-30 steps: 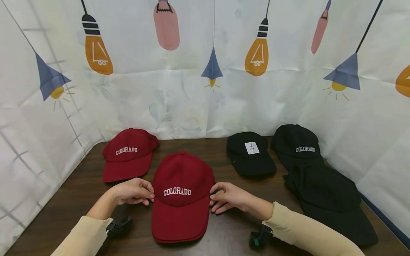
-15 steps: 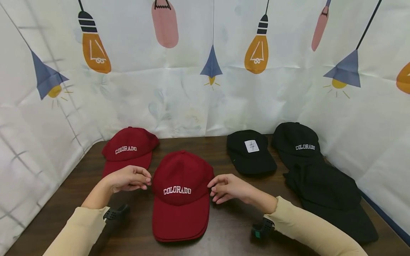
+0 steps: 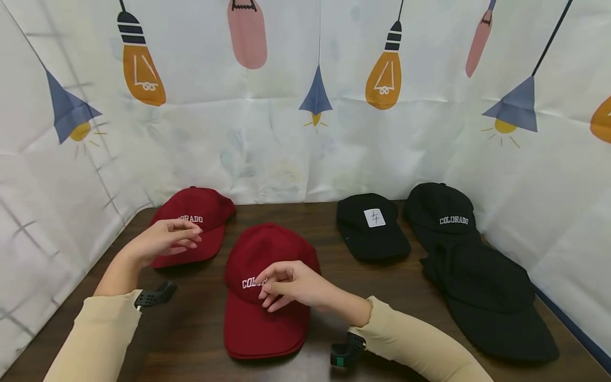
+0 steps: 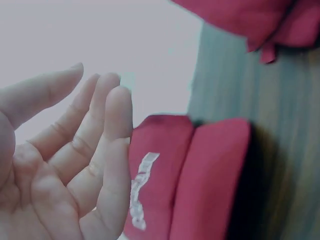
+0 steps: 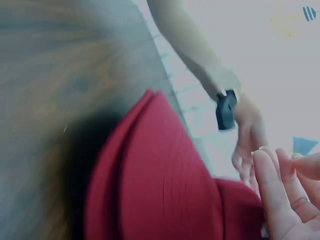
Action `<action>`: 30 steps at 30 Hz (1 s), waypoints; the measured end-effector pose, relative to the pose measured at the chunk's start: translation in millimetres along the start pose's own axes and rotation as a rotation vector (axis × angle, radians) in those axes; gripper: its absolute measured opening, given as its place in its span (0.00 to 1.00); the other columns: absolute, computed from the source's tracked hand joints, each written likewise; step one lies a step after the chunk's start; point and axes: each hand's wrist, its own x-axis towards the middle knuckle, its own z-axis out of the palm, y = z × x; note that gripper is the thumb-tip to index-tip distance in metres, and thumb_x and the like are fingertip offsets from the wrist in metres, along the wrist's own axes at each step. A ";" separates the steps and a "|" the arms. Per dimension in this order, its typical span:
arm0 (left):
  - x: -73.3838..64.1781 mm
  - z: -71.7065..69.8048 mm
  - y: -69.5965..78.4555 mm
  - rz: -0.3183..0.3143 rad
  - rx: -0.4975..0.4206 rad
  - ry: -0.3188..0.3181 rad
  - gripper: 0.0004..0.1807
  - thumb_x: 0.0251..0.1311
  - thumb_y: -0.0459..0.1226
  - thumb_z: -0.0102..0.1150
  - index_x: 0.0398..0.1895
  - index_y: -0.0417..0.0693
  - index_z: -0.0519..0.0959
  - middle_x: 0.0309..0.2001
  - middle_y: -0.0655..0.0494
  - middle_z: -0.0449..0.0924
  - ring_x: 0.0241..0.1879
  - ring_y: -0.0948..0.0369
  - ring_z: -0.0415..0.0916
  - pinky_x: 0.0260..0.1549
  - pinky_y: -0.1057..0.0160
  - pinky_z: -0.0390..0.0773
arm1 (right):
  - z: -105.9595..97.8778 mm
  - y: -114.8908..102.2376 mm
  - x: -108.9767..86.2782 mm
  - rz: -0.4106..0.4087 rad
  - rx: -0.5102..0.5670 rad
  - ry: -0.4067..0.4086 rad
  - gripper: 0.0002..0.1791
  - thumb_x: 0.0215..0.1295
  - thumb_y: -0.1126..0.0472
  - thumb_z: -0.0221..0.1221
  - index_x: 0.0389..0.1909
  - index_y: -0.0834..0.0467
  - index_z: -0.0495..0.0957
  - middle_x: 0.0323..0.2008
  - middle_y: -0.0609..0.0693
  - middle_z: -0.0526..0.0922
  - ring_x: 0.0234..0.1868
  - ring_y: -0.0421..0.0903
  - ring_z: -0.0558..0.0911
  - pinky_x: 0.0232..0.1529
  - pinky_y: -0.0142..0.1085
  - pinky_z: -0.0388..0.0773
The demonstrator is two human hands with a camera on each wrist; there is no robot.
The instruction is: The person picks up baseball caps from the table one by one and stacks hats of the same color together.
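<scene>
In the head view my left hand [image 3: 164, 243] hovers in front of the back-left red cap [image 3: 198, 249] and covers part of its white lettering. Its fingers are loosely bent and hold nothing; in the left wrist view the palm is bare. My right hand [image 3: 297, 286] is over the nearer red Colorado cap [image 3: 267, 331], hiding most of the lettering. Nothing is between its fingers. Two layered brims [image 5: 150, 175] show in the right wrist view, so this cap sits on another. Whether the right fingers touch the cap I cannot tell.
On the right of the dark wooden table [image 3: 191, 339] lie several black caps: one with a white label [image 3: 374, 217], a Colorado one [image 3: 441, 212], and a larger one [image 3: 491, 297] in front overlapping it. A white printed curtain [image 3: 286, 154] stands behind.
Both hands have left the sides of the nearer red cap. The left moved up and left to the back-left red cap; the right moved left over the nearer cap's front. The caps stayed put.
</scene>
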 end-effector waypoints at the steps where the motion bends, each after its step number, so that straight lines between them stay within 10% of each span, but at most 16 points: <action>1: -0.5 -3.6 -0.4 0.011 0.005 0.019 0.13 0.75 0.38 0.57 0.53 0.37 0.80 0.42 0.56 0.85 0.40 0.59 0.84 0.43 0.64 0.84 | 4.0 0.0 2.8 -0.008 0.009 -0.010 0.14 0.74 0.72 0.55 0.56 0.76 0.75 0.35 0.50 0.83 0.34 0.42 0.85 0.43 0.44 0.86; 11: -13.3 -36.9 -16.9 0.018 -0.031 0.121 0.13 0.77 0.38 0.54 0.41 0.70 0.83 0.39 0.68 0.85 0.40 0.67 0.84 0.41 0.69 0.82 | 40.0 -1.7 29.9 -0.024 0.084 -0.029 0.14 0.74 0.73 0.56 0.56 0.75 0.76 0.37 0.61 0.84 0.33 0.42 0.85 0.41 0.42 0.86; 20: -25.3 -57.2 -36.3 -0.023 -0.065 0.155 0.20 0.79 0.37 0.48 0.36 0.78 0.81 0.38 0.74 0.84 0.38 0.72 0.83 0.39 0.72 0.82 | 68.9 -4.2 68.3 0.019 0.137 0.037 0.15 0.73 0.72 0.57 0.57 0.72 0.79 0.37 0.56 0.86 0.32 0.40 0.86 0.43 0.43 0.86; 30: -26.7 -64.4 -60.7 -0.097 -0.062 0.226 0.16 0.79 0.40 0.48 0.56 0.42 0.81 0.38 0.74 0.83 0.36 0.73 0.83 0.39 0.70 0.82 | 82.9 0.6 101.0 0.033 0.316 0.195 0.16 0.75 0.70 0.55 0.60 0.66 0.79 0.49 0.59 0.86 0.52 0.61 0.86 0.49 0.45 0.84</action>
